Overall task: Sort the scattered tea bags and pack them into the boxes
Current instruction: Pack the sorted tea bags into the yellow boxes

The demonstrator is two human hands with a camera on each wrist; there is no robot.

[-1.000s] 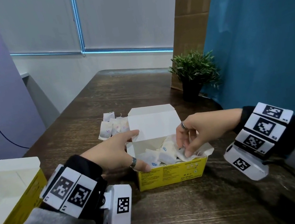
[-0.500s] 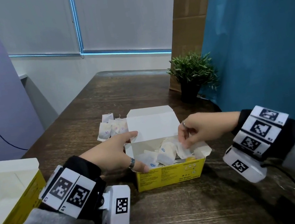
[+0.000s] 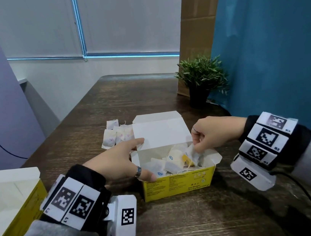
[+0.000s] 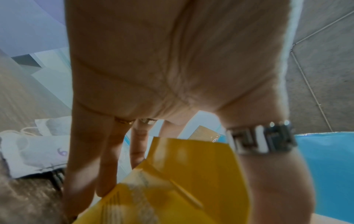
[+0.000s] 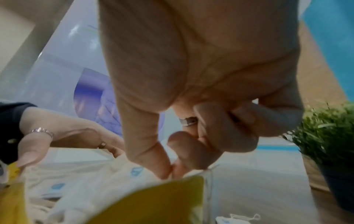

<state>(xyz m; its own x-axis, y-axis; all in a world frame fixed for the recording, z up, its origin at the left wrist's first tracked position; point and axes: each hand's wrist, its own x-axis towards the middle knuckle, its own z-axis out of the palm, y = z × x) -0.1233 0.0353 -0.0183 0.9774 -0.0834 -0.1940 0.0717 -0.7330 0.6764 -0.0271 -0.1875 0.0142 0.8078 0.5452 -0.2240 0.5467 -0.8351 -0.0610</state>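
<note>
Head view first: an open yellow box (image 3: 177, 182) sits mid-table on the dark wooden table (image 3: 185, 223), its white lid flap standing up behind. Inside lies a loose heap of white tea bags (image 3: 168, 162), some marked in blue. The left hand (image 3: 121, 162) steadies the box's left end, thumb laid on the near left corner and straight fingers reaching along the far side toward the lid. The right hand (image 3: 211, 136) hangs over the box's right end, thumb and forefinger pinching the top of one tea bag (image 3: 192, 153) that stands among the others. A small cluster of pink-marked tea bags (image 3: 117, 136) lies on the table just beyond the box's far left corner. A second yellow box (image 3: 9, 206) stands open at the left edge, well apart. A potted plant (image 3: 201, 81) sits at the table's far right.

Left wrist view: the palm (image 4: 172, 68) fills the picture, fingers extended downward beside the yellow box wall (image 4: 182, 181); a banded ring (image 4: 262, 139) shows on the thumb. The pink-marked bags (image 4: 38, 151) lie to the left.

Right wrist view: thumb and forefinger (image 5: 153, 159) meet at the top of a white bag, the other fingers curled into the palm. Blue-marked tea bags (image 5: 76, 181) fill the box below, and the other hand (image 5: 47, 136) holds the far end.
</note>
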